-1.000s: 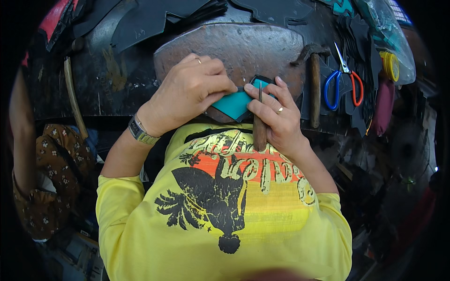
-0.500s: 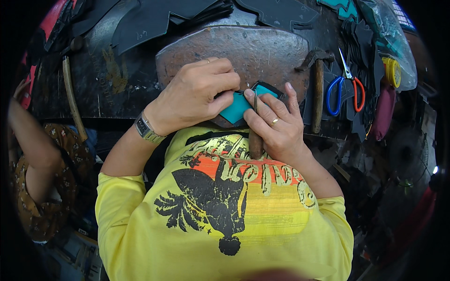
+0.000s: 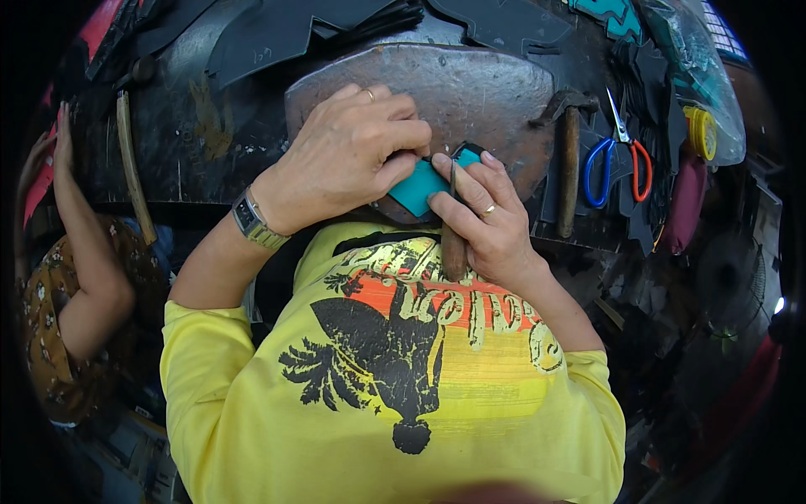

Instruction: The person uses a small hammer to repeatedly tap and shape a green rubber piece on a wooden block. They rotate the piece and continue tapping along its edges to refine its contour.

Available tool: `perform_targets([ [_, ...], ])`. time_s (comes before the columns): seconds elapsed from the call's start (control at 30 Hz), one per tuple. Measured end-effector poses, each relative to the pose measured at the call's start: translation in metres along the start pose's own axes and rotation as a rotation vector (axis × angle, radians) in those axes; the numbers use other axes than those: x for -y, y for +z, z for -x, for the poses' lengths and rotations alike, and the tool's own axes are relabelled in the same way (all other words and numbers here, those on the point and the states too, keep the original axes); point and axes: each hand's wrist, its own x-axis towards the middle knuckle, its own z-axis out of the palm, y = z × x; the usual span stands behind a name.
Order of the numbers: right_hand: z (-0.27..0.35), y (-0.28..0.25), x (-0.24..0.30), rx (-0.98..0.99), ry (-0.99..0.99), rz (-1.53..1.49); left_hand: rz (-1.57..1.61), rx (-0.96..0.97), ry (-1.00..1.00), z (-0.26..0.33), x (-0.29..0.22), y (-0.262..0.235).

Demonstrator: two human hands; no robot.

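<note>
A small teal piece (image 3: 413, 190) with black edging, leather or fabric by its look, lies at the near edge of the worn brown board (image 3: 483, 88). My left hand (image 3: 353, 143) is closed at its upper left edge, thumb and forefinger pinched together. Those fingers hide whatever is between them. On the other side my right hand (image 3: 494, 220) presses the piece with its fingertips. Between that hand's fingers sits a slim pointed tool, apparently an awl (image 3: 454, 256), its wooden handle toward my shirt and its thin metal shaft over the piece.
Right of the board lie a hammer (image 3: 569, 168) and scissors (image 3: 620, 151) with blue and red handles. Black cut pieces (image 3: 269, 38) cover the far side. Another wooden handle (image 3: 132, 168) lies left. A co-worker's arm (image 3: 88, 244) reaches in at the far left.
My right fingers have drawn in closer around the awl and the teal piece. My left hand has shifted slightly, still pinching. The co-worker's hands have moved up at the left.
</note>
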Motion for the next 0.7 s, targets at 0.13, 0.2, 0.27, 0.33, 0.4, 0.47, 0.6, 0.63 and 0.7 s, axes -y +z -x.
perform_targets([
  [0.13,-0.002,-0.006,0.003,0.067,-0.001,0.04,0.021,0.034,-0.013,-0.002,0.001,-0.001],
  [0.2,-0.006,-0.009,0.003,0.103,0.002,0.046,0.024,0.057,-0.015,-0.003,0.002,-0.003],
  [0.27,-0.012,-0.01,-0.002,0.052,0.007,-0.035,0.02,0.059,-0.022,-0.004,0.001,-0.003],
  [0.33,-0.012,-0.015,-0.007,0.023,0.073,-0.22,0.026,0.049,-0.035,-0.002,0.001,-0.003],
  [0.4,-0.006,-0.027,-0.011,0.001,0.223,-0.528,0.046,0.032,-0.056,0.001,0.0,-0.001],
  [0.47,0.003,-0.035,-0.01,-0.259,0.336,-0.725,0.045,-0.004,-0.069,0.005,-0.003,0.002],
  [0.6,0.02,-0.064,-0.021,-0.45,0.633,-0.232,0.035,-0.068,-0.088,0.009,-0.007,0.008],
  [0.63,0.022,-0.068,-0.027,-0.398,0.608,0.009,0.03,-0.09,-0.083,0.009,-0.008,0.01],
  [0.7,0.026,-0.068,-0.039,-0.274,0.62,0.347,0.013,-0.134,-0.078,0.009,-0.009,0.013],
])
